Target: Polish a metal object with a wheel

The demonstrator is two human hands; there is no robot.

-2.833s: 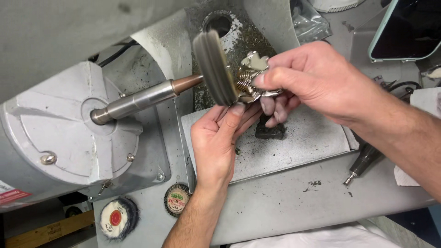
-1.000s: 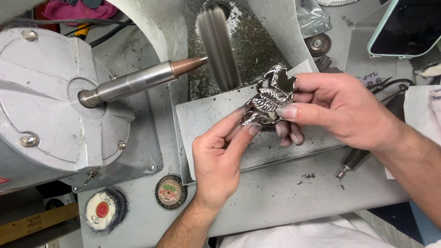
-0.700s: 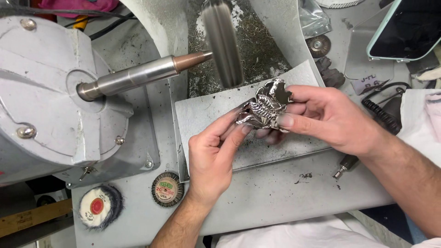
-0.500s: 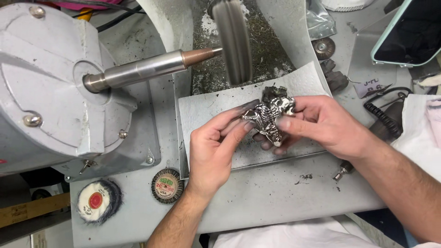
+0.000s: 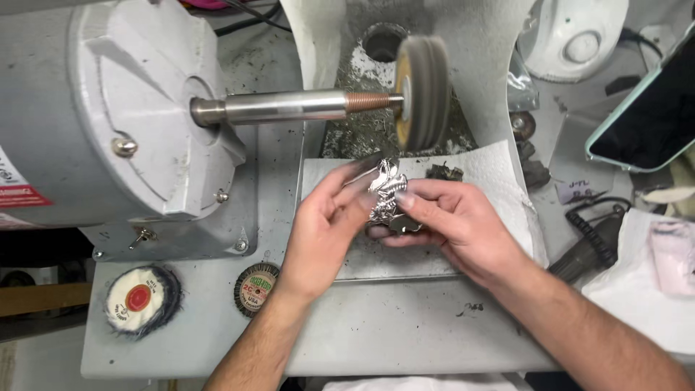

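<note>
1. The left hand (image 5: 318, 232) and right hand (image 5: 452, 224) both pinch a shiny ornate silver piece (image 5: 387, 199) between thumb and fingertips, over the paper towel (image 5: 492, 174) at the middle of the bench (image 5: 405, 340).
2. Just above the piece is the blurred buffing wheel (image 5: 423, 90) on its spindle (image 5: 289, 107), inside the dust hood (image 5: 499, 72), which holds dark grit.
3. Two spare buffs (image 5: 141, 300) lie near the bench's left front corner; bare bench runs along the front edge.
</note>
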